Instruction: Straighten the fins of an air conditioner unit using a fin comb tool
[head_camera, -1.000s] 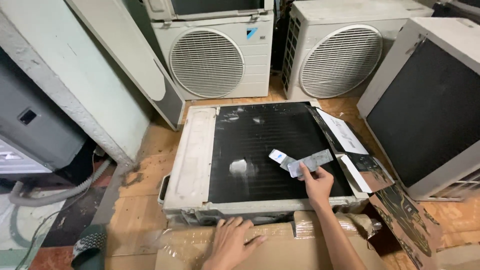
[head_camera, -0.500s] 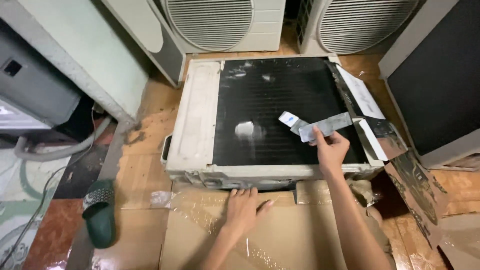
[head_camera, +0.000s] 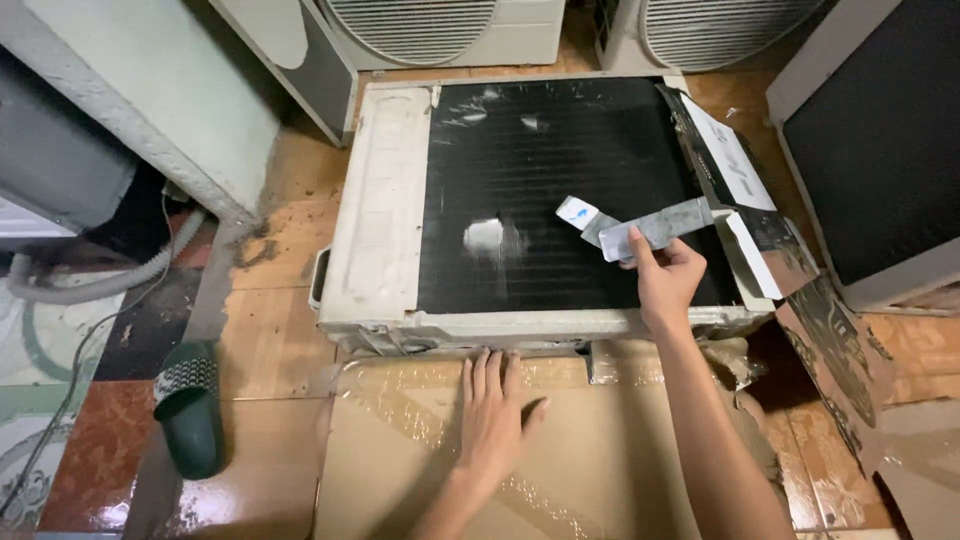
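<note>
An air-conditioner outdoor unit (head_camera: 385, 215) lies flat on the floor, its black finned coil (head_camera: 520, 170) facing up. My right hand (head_camera: 665, 278) hovers over the coil's right part and pinches a grey strip of tape (head_camera: 655, 228) with a small white and blue label (head_camera: 578, 212) at its left end. My left hand (head_camera: 492, 405) rests flat, fingers spread, on a sheet of brown cardboard (head_camera: 420, 470) covered in clear film, just in front of the unit's near edge.
Two upright outdoor units with round fan grilles (head_camera: 420, 25) stand behind. A dark-panelled unit (head_camera: 870, 150) stands at the right. A green slipper (head_camera: 188, 405) lies on the left floor, a grey hose (head_camera: 90, 285) beyond it. Torn film and cardboard (head_camera: 840, 340) lie at the right.
The view has tilted down and closer. My right hand with the strip has stayed over the coil's right side. My left hand has slid forward on the cardboard toward the unit's edge.
</note>
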